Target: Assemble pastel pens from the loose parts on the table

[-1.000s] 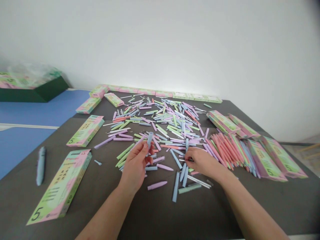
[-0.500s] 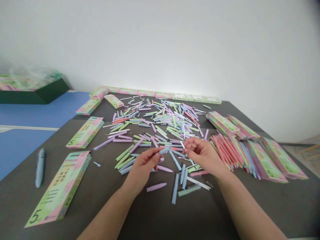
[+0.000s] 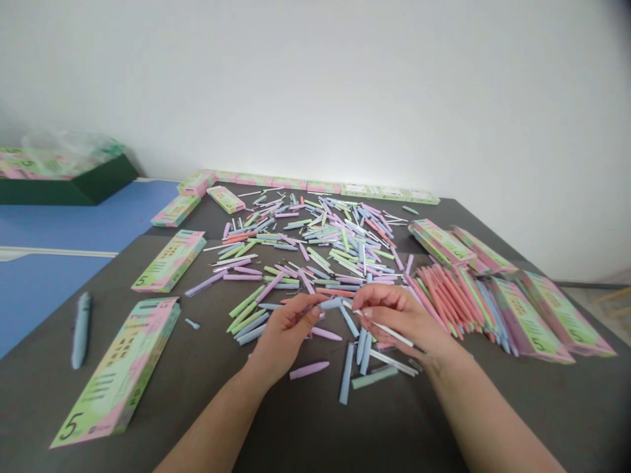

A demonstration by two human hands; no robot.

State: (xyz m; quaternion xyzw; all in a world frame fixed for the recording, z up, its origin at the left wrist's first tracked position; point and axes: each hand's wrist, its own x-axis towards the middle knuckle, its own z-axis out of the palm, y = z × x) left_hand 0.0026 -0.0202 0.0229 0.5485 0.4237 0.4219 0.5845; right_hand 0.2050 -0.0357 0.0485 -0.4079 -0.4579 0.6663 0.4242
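Note:
My left hand (image 3: pixel 284 332) pinches a light blue pen barrel (image 3: pixel 331 303) by its near end, so the barrel points right. My right hand (image 3: pixel 394 315) pinches a thin white refill (image 3: pixel 389 326), whose tip meets the barrel's open end between the two hands. Both hands hover just above a dark table (image 3: pixel 305 420). Under them lie loose blue barrels (image 3: pixel 346 373), a purple barrel (image 3: pixel 309 369) and a green one (image 3: pixel 373 376). A wide scatter of pastel pen parts (image 3: pixel 315 249) spreads behind the hands.
Flat green-and-pink pen boxes lie at the left (image 3: pixel 116 371) (image 3: pixel 170 261) and along the far edge (image 3: pixel 315 186). Assembled pink and blue pens (image 3: pixel 448 295) and more boxes (image 3: pixel 537 315) fill the right side. A blue pen (image 3: pixel 81 328) lies alone at the left.
My left hand turned the blue barrel from upright to level. My right hand picked a white refill off the table and brought it up to the barrel's end.

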